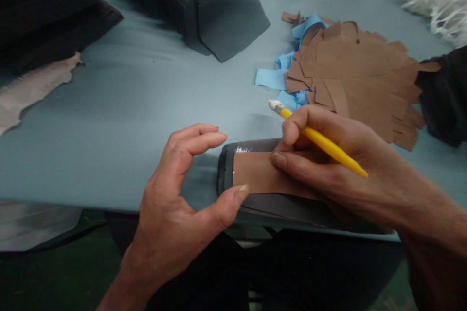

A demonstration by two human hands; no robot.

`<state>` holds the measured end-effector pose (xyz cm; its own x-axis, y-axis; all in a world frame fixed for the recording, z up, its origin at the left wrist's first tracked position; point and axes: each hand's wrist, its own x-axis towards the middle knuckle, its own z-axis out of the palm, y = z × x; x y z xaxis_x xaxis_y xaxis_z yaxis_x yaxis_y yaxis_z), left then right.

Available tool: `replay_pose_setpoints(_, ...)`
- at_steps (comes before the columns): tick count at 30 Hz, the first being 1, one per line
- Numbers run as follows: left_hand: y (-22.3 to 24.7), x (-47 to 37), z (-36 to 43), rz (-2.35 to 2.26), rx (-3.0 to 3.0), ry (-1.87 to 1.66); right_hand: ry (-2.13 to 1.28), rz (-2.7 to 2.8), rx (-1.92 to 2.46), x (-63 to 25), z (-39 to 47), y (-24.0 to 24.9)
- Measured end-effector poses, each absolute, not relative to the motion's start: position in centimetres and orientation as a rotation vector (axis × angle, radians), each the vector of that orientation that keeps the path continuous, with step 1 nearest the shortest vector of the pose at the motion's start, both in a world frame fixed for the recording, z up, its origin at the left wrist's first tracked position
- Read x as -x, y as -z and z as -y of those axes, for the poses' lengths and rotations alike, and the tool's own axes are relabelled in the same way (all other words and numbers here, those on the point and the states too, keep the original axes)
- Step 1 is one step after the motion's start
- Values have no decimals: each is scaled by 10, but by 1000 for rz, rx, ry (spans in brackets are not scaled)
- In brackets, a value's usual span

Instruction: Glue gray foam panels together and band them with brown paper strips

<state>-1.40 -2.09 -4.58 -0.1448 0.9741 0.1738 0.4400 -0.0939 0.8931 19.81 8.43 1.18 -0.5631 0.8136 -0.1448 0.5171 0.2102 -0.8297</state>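
A yellow brush (328, 149) with a white-coated tip is held in my right hand (328, 155), its tip pointing up and left. The thumb of that hand presses on a brown strip (255, 171), which lies on a dark grey folded piece (284, 205) at the table's front edge. White smears show beside the strip's upper left corner. My left hand (182, 194) is spread around the left end of the piece, its thumb tip touching the strip's lower edge and its fingers apart above the table.
Brown strips (357, 73) lie piled at the right, with blue pieces (272, 78) beside them. Dark grey panels (229, 22) stand at the back. Black material (44, 14) and a pale scrap (40, 87) lie left. White shreds (445, 5) sit far right.
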Motion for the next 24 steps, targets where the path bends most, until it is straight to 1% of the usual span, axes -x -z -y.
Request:
replay_pose_setpoints(7, 46, 11, 20, -1539, -1705, -1118, -1311, 2160, 1240, -198, -84, -12)
replay_pose_setpoints(17, 48, 2, 12, -1556, -1727, -1157, -1274, 2167, 1282, -196, -84, -12)
replay_pose_setpoints(24, 49, -2, 10, -1574, -1695, -1184, -1362, 2127, 1243, -196, -83, -13)
